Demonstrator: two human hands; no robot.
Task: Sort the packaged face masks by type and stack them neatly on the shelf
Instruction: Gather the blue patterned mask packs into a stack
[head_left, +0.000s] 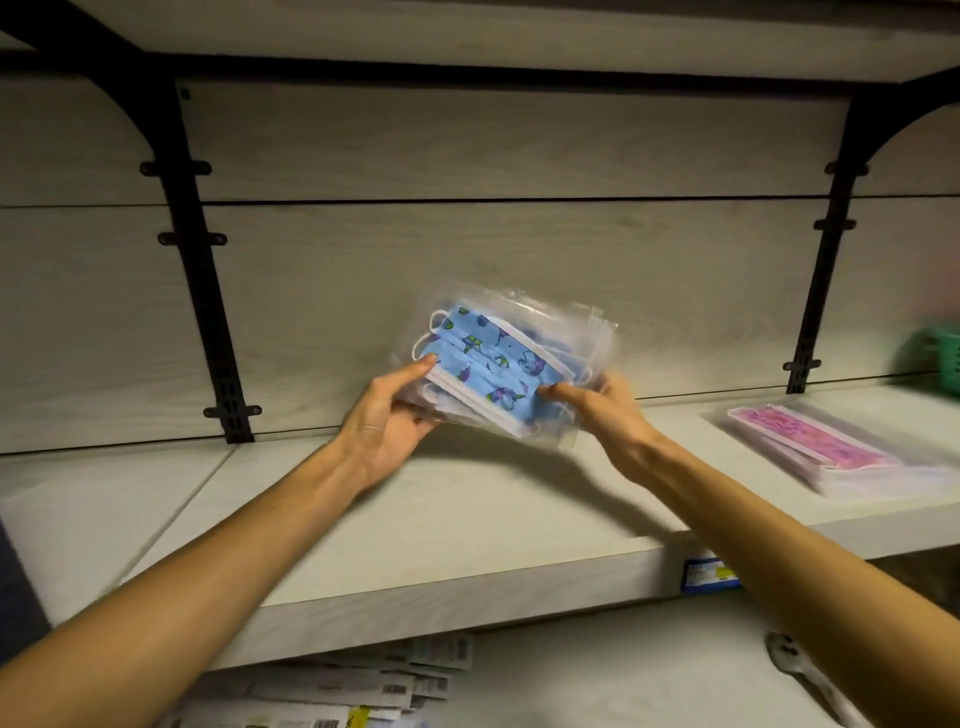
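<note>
Blue mask packs (498, 364) (tilted), between left hand (387, 415), right hand (605, 410)

Your left hand (387, 415) and right hand (605, 410) hold a bundle of packaged masks (501, 364) above the shelf (467, 519), left of centre. A second mask stack (826, 447) lies on the shelf to the right; a basket (935, 358) sits behind it at the far right edge.
</note>
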